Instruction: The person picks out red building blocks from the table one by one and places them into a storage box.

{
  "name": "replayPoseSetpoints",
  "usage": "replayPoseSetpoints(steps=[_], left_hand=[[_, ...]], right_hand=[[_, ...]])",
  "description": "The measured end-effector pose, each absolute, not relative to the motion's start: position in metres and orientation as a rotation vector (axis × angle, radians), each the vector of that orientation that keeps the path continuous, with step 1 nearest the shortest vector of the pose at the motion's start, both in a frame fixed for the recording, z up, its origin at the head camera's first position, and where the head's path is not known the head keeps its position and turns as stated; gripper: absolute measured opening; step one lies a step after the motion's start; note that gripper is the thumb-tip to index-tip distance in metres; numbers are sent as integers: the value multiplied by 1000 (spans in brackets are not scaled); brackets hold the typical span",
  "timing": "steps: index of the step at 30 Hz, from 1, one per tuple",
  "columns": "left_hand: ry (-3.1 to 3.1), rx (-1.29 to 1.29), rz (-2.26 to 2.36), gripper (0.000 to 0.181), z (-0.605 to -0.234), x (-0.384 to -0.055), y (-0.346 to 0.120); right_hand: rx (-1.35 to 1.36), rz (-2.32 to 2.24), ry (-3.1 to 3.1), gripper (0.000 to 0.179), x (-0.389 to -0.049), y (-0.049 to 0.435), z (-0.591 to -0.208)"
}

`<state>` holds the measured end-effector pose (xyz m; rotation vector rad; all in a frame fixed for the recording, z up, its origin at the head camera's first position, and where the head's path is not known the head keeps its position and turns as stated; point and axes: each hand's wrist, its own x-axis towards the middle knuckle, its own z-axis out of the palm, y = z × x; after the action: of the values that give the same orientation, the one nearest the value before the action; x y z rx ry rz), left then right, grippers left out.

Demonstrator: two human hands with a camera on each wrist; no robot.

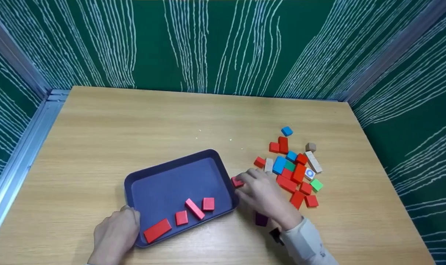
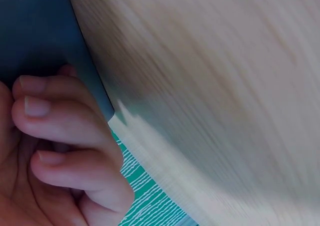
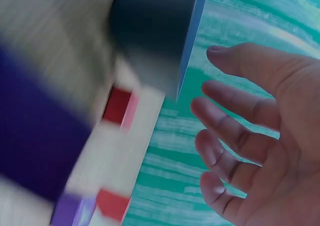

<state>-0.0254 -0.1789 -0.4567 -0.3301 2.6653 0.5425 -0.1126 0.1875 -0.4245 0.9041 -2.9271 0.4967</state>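
Note:
A dark blue tray [image 1: 164, 191] lies tilted across the table. My left hand [image 1: 116, 232] grips its left rim; in the left wrist view, curled fingers [image 2: 65, 116] lie against the tray's wall [image 2: 40, 25]. Inside the tray are a long red block [image 1: 157, 230], a red cube [image 1: 181, 218], a thin red stick [image 1: 195, 209] and another red cube [image 1: 208, 204]. My right hand [image 1: 261, 191] hovers beside a red block [image 1: 237, 182] at the tray's right edge. In the right wrist view its fingers [image 3: 235, 131] are spread and hold nothing.
To the right lies a loose pile of red, blue, green and plain wooden blocks [image 1: 298, 172], with a blue cube [image 1: 287, 131] at its far end. A dark purple block [image 1: 261, 219] sits under the right wrist. Green patterned walls [image 1: 223, 48] border the table [image 1: 164, 117].

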Motion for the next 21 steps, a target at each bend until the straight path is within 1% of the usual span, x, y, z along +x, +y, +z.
replayPoseSetpoints(steps=[6,13,17,21], left_hand=[[2630,-336,522,39,-457,-27,-178],[2606,-334,494,42,-455,-28,-179],[2597,-337,496,43,-455,-28,-180],[2603,-326,496,44,-456,-28,-180]], right_hand=[[654,471,-2994,35,-119,241,-428],[464,417,-3018,38,-126,304,-434],[325,407,-3066,42,-131,327,-436],[227,462,-3122,49,-137,339,-438]])
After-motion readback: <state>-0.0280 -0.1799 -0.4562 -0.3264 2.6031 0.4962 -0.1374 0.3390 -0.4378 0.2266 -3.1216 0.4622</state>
